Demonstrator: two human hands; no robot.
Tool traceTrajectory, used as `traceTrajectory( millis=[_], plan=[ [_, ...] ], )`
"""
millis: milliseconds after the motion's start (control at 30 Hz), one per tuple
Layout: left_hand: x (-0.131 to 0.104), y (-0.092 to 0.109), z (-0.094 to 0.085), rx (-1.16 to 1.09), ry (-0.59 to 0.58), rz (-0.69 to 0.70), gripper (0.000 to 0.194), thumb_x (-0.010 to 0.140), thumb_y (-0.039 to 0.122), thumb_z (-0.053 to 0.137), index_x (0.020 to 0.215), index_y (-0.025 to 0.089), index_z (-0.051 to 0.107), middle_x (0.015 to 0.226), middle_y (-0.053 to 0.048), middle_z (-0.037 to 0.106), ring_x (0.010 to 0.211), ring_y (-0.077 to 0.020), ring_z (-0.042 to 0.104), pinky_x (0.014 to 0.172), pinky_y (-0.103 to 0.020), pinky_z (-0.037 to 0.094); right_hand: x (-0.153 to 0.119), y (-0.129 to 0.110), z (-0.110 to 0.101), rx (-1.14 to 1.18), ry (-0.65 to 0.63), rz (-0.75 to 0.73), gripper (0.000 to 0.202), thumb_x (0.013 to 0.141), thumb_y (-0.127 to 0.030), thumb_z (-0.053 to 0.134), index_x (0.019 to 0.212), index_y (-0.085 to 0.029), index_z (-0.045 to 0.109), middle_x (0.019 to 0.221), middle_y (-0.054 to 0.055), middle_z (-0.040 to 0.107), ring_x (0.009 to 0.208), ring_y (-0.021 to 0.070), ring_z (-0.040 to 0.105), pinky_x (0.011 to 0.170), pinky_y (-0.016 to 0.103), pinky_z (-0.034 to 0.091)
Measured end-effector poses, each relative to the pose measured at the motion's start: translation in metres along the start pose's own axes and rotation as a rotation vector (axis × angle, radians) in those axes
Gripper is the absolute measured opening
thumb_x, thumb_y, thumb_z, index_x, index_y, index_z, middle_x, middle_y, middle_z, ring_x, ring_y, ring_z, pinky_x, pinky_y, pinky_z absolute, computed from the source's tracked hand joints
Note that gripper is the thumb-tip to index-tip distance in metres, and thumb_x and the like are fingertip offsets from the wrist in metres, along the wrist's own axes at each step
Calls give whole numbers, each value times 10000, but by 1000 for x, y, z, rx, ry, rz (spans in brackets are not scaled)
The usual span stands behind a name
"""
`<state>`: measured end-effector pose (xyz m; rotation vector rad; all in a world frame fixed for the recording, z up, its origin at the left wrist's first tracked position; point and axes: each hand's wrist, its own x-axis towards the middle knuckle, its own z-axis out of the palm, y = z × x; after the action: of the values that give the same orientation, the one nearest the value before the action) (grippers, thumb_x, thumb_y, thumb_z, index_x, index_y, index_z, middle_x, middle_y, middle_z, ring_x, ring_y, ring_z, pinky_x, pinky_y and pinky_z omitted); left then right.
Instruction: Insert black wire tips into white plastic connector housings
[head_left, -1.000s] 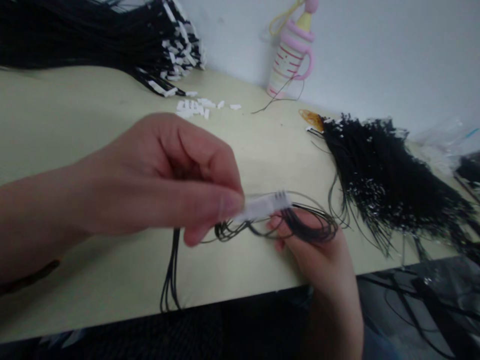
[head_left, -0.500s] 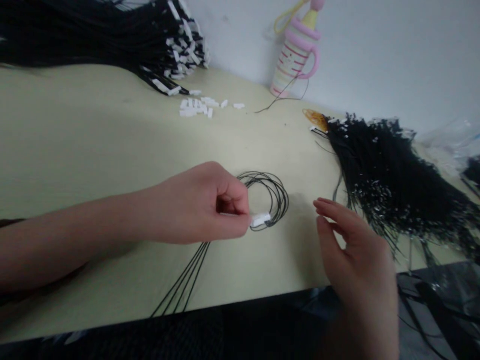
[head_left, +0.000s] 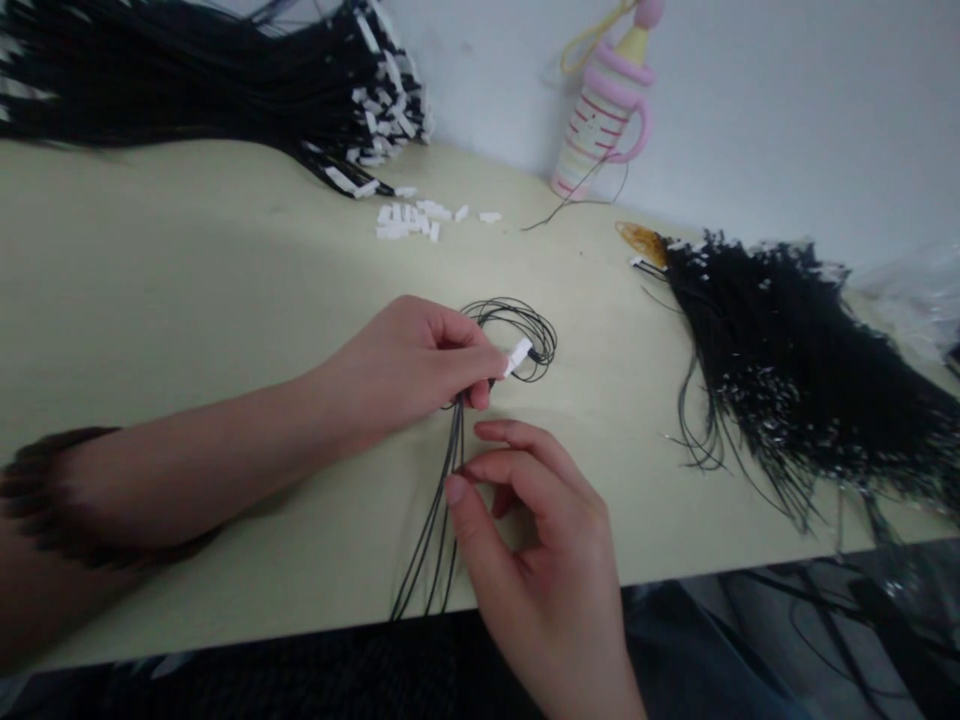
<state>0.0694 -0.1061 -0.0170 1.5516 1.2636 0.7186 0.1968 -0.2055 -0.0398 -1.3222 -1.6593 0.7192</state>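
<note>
My left hand (head_left: 435, 355) is closed in a pinch on a white plug connector (head_left: 518, 354); its far end sticks out past my thumb. Thin black wires (head_left: 543, 325) lie in a loose coil just beyond those fingers. Below the hand, more strands of black wire (head_left: 435, 540) run down toward the table's front edge. My right hand (head_left: 544, 545) is beside these strands, its thumb and index fingertips closed together on one or more of them. Exactly how many strands it pinches is hidden.
A thick bundle of black wires (head_left: 187, 85) with white ends lies at the back left, several loose white connectors (head_left: 409, 220) beside it. A pink-and-white cup-shaped item (head_left: 596, 120) stands against the wall. Another black wire bundle (head_left: 810, 370) covers the right side.
My right hand has come in from the right to the hanging strands and closed on them. My left hand, with the connector and coil, has shifted slightly away from the table's front edge.
</note>
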Motion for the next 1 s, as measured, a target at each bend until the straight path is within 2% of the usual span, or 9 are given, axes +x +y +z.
traceTrajectory(
  millis=[167,333,467,600,700,833,1000],
  plan=[
    [-1,3,0,-8,-3,-19,256,736,267,621,497,174,620,474,27,579,475,-77,428,461,-213,301,1,0,-8,52,-36,23,76,815,-103,554,777,-156,593,1014,56,635,905,149,615,709,257,483],
    [-1,5,1,-51,-7,-38,249,726,274,633,496,179,624,484,34,602,486,-77,459,469,-203,318,2,-2,-12,166,-135,131,69,844,-149,567,860,-187,621,868,-3,692,831,146,639,701,257,491],
    [0,6,0,-68,-11,-57,253,724,276,640,493,173,619,476,33,595,477,-73,445,455,-200,301,4,-2,-12,160,-137,122,85,826,-139,594,859,-178,661,818,-5,694,765,135,643,660,243,487],
    [1,3,-1,-99,-12,-47,253,731,276,638,502,168,625,487,23,598,494,-78,463,481,-200,329,6,-2,-12,217,-110,111,111,819,-125,612,868,-175,699,876,22,713,811,144,647,679,243,491],
    [2,1,-1,-107,-23,-27,261,741,285,626,508,166,627,496,16,598,505,-86,471,501,-208,343,7,0,-16,328,-95,166,105,813,-137,639,856,-184,722,867,32,724,782,136,642,655,229,488],
    [2,3,-1,-120,-21,-49,245,737,274,618,518,163,630,506,16,602,511,-90,478,513,-211,347,8,5,-24,583,-92,291,86,802,-176,686,855,-213,743,817,12,724,660,74,584,619,171,470],
    [2,3,-1,-141,-9,-42,263,744,298,616,518,163,627,514,14,607,547,-104,501,559,-224,370,11,11,-29,806,-133,341,52,819,-187,693,813,-209,740,780,-5,684,661,52,544,617,139,445]
  ],
)
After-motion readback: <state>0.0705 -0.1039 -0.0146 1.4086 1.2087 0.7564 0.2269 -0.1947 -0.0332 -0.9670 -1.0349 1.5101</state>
